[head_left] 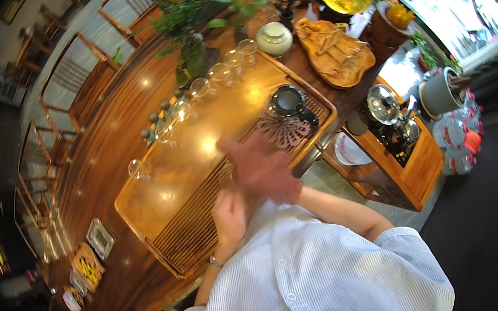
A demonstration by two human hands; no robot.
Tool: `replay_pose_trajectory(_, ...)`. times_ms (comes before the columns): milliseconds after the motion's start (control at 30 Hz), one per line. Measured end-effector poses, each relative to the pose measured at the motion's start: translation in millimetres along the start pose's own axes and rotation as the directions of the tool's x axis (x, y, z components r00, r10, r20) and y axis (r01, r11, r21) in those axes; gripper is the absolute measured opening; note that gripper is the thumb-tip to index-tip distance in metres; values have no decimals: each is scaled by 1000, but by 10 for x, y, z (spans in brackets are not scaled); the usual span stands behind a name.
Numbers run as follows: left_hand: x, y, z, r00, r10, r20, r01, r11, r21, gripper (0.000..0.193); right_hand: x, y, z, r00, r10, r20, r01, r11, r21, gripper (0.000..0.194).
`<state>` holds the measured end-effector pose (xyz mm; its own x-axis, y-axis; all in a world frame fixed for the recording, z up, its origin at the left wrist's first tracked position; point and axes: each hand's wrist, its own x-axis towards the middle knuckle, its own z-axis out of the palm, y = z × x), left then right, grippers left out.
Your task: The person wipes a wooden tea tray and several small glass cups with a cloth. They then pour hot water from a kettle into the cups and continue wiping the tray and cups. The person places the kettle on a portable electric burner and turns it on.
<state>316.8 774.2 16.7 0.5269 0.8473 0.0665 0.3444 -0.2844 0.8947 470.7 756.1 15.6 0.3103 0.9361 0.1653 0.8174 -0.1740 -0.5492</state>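
A brownish-red cloth, blurred by motion, drapes over my right hand and hides its fingers. Just left of it, my left hand is curled with its fingers closed. The faint rim of a small clear glass cup shows above those fingers, partly behind the cloth. Both hands are over the front edge of a wooden tea tray with a slatted strip. On the tray to the right, a black lidded teapot with a side handle sits by a pale openwork mat.
Several small glass cups line the tray's far edge; one glass cup stands at its left. Beyond are a pale lidded jar and a carved wooden piece. A wooden side cabinet carries a kettle. Small dishes lie far left.
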Motion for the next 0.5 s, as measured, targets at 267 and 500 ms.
replay_pose_trajectory(267,242,245,-54,992,103,75,-102,995,-16,17,5,85,174,989,-66,-133,36,977,-212,28)
replay_pose_trajectory(500,408,204,-63,965,180,189,-172,983,-58,17,39,-98,-325,992,125,-21,-125,992,2,35)
